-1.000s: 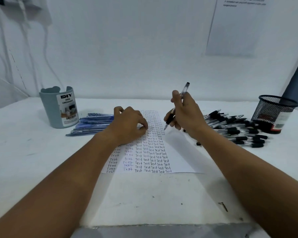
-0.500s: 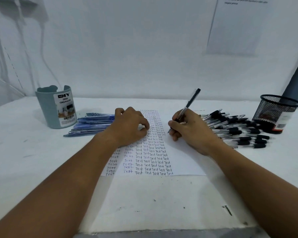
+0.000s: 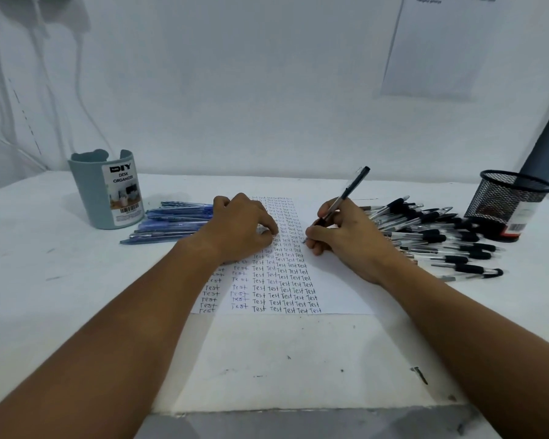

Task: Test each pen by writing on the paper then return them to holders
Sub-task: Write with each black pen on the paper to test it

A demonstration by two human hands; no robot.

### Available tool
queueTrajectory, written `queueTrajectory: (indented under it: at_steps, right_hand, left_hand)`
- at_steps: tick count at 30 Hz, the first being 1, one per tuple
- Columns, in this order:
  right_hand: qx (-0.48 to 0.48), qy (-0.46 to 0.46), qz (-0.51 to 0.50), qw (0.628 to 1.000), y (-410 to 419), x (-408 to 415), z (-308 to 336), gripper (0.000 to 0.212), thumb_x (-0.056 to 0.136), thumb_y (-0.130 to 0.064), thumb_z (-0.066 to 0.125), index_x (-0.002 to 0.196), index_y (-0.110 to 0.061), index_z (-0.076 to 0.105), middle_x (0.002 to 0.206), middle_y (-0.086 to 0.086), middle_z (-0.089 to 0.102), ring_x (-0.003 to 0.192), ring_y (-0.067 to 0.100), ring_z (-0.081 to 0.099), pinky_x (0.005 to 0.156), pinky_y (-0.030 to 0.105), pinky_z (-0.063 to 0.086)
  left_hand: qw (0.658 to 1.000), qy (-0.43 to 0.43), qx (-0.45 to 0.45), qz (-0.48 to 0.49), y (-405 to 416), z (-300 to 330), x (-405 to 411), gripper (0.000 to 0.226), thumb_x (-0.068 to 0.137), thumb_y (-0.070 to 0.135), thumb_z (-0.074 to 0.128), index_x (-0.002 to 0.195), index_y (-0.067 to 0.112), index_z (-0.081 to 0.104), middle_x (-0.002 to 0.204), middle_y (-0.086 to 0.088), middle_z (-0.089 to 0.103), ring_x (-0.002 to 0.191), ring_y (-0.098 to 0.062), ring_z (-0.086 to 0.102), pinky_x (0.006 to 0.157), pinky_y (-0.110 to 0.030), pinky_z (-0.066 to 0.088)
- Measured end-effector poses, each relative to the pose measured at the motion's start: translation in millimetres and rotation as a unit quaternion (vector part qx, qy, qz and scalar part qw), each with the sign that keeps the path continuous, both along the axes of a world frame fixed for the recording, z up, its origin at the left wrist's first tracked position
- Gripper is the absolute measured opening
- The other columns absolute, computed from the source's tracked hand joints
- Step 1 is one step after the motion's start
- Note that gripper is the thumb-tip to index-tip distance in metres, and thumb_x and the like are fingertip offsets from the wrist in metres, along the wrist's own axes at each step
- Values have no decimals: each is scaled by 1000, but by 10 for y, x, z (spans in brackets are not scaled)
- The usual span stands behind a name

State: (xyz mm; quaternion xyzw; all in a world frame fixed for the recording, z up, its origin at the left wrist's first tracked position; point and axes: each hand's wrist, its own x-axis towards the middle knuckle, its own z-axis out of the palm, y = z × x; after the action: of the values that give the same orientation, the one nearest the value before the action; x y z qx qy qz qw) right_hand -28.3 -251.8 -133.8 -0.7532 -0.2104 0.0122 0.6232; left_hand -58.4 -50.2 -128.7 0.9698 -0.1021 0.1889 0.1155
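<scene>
Since a second ago the right hand (image 3: 346, 236) has come down from above the sheet, and its pen (image 3: 343, 198) now has its tip on the paper (image 3: 330, 280), at the right end of a row of words about halfway up the written block. Its grip is a writing pinch round the lower barrel, with the capped end tilted up and to the right. The left hand (image 3: 241, 226) rests on the paper with fingers curled, holding nothing. "Test" repeats in columns down the paper. On the worktop (image 3: 45, 280), blue pens (image 3: 171, 223) lie beside a grey holder (image 3: 105, 191) labelled "DIY DESK ORGANIZER". Black pens (image 3: 441, 239) lie heaped next to a black mesh holder (image 3: 511, 201) on the right.
</scene>
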Motion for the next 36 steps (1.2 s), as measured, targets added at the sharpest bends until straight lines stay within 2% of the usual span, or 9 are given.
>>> queueTrajectory:
  at_steps: [4, 9, 18, 22, 26, 31, 36]
  right_hand:
    - [12, 8, -3, 1000, -2, -1, -9, 26, 86, 8, 64, 94, -9, 45, 73, 18, 62, 63, 30, 59, 60, 36, 49]
    - [22, 14, 5, 1000, 5, -7, -7, 27, 85, 10, 63, 94, -7, 44, 73, 18, 61, 60, 28, 60, 61, 36, 52]
    - [-22, -9, -12, 1000, 8, 24, -33, 26, 86, 3, 66, 93, -10, 45, 70, 10, 67, 64, 31, 65, 76, 50, 55]
    - [-19, 3, 3, 1000, 0, 11, -9, 26, 84, 6, 65, 92, -9, 45, 69, 14, 66, 63, 30, 61, 67, 42, 53]
    - [21, 33, 12, 999, -7, 5, 14, 27, 85, 8, 65, 93, -8, 44, 75, 20, 64, 61, 28, 63, 65, 35, 55]
    - [-27, -12, -11, 999, 9, 8, -17, 25, 86, 3, 66, 94, -9, 46, 75, 13, 65, 64, 30, 66, 70, 41, 57]
    - [16, 28, 15, 999, -7, 8, 20, 28, 85, 11, 62, 92, -9, 43, 72, 19, 60, 62, 29, 59, 61, 35, 51]
  left_hand:
    - [1000, -5, -8, -1, 6, -2, 8, 19, 90, 29, 58, 100, 35, 72, 116, 14, 62, 117, -9, 42, 94, -33, 16]
    - [1000, -6, -11, -2, 16, -12, 25, 18, 89, 29, 58, 98, 36, 72, 114, 14, 63, 115, -8, 45, 93, -34, 17]
    - [1000, -15, -9, -1, 1, -25, 36, 19, 90, 28, 58, 100, 34, 72, 110, 17, 67, 116, -5, 46, 88, -29, 13]
    - [1000, -12, -6, 1, 1, -24, 31, 20, 91, 28, 57, 102, 33, 72, 110, 16, 67, 115, -6, 47, 87, -29, 13]
    - [1000, -10, -9, -1, 1, -25, 30, 19, 90, 28, 58, 102, 33, 72, 110, 16, 67, 116, -7, 47, 90, -30, 14]
    - [1000, -11, -16, 1, 2, -28, 30, 19, 90, 27, 58, 101, 33, 73, 112, 17, 67, 114, -5, 48, 87, -28, 13]
    - [1000, -16, -12, 0, 4, -31, 25, 19, 90, 28, 58, 100, 33, 73, 111, 17, 67, 114, -5, 49, 89, -30, 15]
